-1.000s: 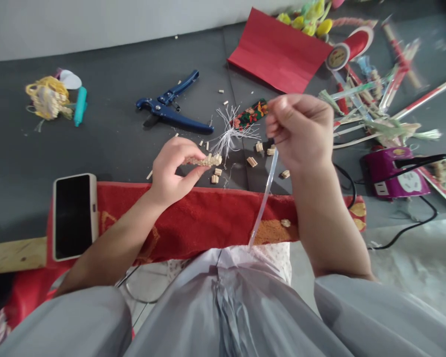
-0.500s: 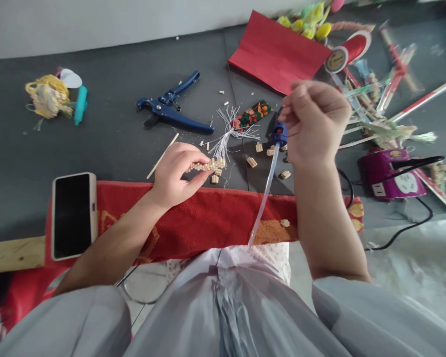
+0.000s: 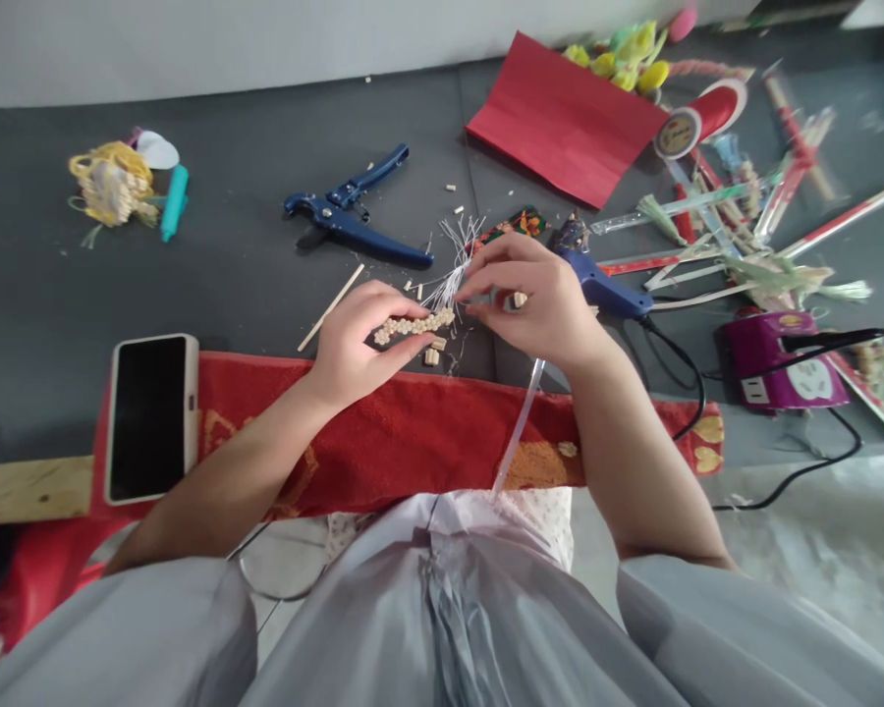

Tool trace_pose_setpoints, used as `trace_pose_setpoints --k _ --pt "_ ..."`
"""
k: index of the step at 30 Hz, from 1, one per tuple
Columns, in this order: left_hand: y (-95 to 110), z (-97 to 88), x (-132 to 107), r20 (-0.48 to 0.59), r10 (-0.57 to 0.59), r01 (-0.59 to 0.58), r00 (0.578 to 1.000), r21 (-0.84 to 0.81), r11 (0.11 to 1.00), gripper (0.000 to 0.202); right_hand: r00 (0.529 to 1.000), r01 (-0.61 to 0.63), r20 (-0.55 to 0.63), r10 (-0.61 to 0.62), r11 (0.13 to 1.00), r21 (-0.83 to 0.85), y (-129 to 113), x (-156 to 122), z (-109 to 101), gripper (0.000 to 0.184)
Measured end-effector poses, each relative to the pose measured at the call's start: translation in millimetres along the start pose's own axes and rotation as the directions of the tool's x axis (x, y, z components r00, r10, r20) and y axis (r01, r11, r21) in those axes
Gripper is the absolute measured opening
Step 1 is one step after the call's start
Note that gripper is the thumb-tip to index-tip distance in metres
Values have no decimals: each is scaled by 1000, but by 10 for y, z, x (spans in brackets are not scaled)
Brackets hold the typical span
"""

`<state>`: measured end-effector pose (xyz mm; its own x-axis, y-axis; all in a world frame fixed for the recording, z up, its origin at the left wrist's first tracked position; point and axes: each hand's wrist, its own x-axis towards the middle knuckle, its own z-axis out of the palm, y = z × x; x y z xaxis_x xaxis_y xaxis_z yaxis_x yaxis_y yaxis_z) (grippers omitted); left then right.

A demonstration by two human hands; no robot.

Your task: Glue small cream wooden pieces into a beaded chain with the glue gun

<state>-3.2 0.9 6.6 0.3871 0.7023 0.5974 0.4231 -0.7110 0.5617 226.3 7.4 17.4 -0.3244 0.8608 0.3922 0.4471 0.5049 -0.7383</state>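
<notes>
My left hand (image 3: 360, 339) pinches a beige strip of short tube pieces (image 3: 413, 325) between thumb and fingers, its free end pointing right. Close to that end is my right hand (image 3: 534, 299), with thumb and index fingertips nearly together; anything between them is too small to make out. White threads (image 3: 453, 270) fan out just beyond the fingertips. Beneath both hands lie small beige tube clusters (image 3: 432, 356). A blue glue gun (image 3: 608, 285) rests beyond my right wrist. Its clear glue stick (image 3: 520, 427) reaches toward my lap, partly hidden by that hand.
Blue cutters (image 3: 354, 226) and a thin stick (image 3: 331, 306) lie left of the threads. A phone (image 3: 153, 417) rests on the red cloth (image 3: 413, 422). Red paper (image 3: 567, 118), a red thread spool (image 3: 707, 118) and a purple power socket (image 3: 781, 363) with black cables are right.
My right hand has come down and left from its raised position to the strip's right end. The glue gun now shows more fully. The strip in my left hand has turned slightly.
</notes>
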Motion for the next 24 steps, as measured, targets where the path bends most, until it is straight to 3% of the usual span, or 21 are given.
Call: trace_pose_setpoints --k 3,5,11,24 --pt "1 7 -2 -4 10 -10 1000 -26 1000 16 996 -5 86 -2 996 87 -34 -7 4 30" --pt "-5 9 -5 -2 0 0 1000 -26 1000 17 995 0 102 -12 994 111 -45 -11 16 34" --pt "-25 0 -7 26 -21 21 999 -14 1000 20 996 44 80 -50 997 70 -44 -3 52 21" --pt "-27 -20 -2 14 -48 48 999 -14 999 16 992 121 38 -123 991 56 62 5 96 20"
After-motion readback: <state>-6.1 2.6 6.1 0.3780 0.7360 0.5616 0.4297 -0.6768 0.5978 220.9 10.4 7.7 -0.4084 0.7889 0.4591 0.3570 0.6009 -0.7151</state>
